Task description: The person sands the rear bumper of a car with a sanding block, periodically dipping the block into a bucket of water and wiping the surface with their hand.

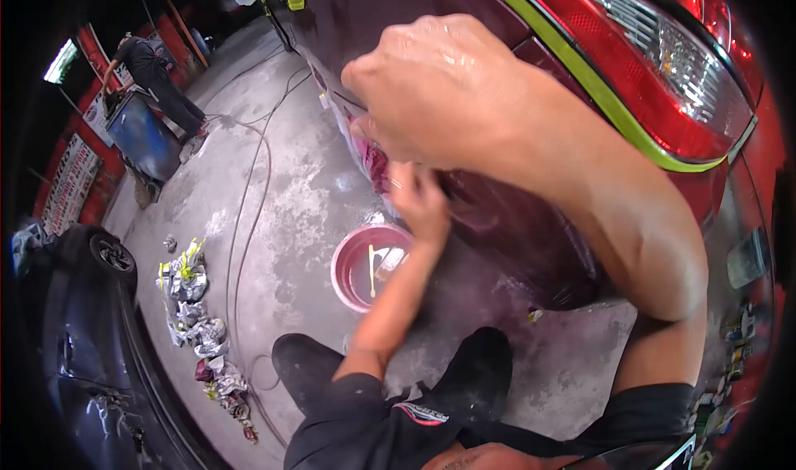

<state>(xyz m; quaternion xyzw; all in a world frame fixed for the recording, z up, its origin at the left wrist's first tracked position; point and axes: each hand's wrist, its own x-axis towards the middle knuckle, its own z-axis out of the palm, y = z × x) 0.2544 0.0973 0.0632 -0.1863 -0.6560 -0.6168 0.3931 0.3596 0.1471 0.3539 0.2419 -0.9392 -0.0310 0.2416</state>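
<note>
My right hand [439, 88], wet across its back, is curled in front of the dark maroon car panel [514, 221]. Its fingers face away from me, so whatever they hold is hidden. Lower down, my left hand [420, 204] is smeared by motion beside the panel's edge; its grip does not show clearly. Yellow-green masking tape [593, 97] borders the red and clear car light [663, 63]. Below my left hand a pink basin [338, 275] of liquid stands on the floor, with a pale stick-like thing [372, 271] in it.
Crumpled masking paper [203, 333] lies in a row on the concrete floor near a hose [240, 213]. A dark car [91, 337] stands at left. Farther back, a person [153, 72] bends by a blue drum [141, 130]. Several small containers [734, 362] line the right side.
</note>
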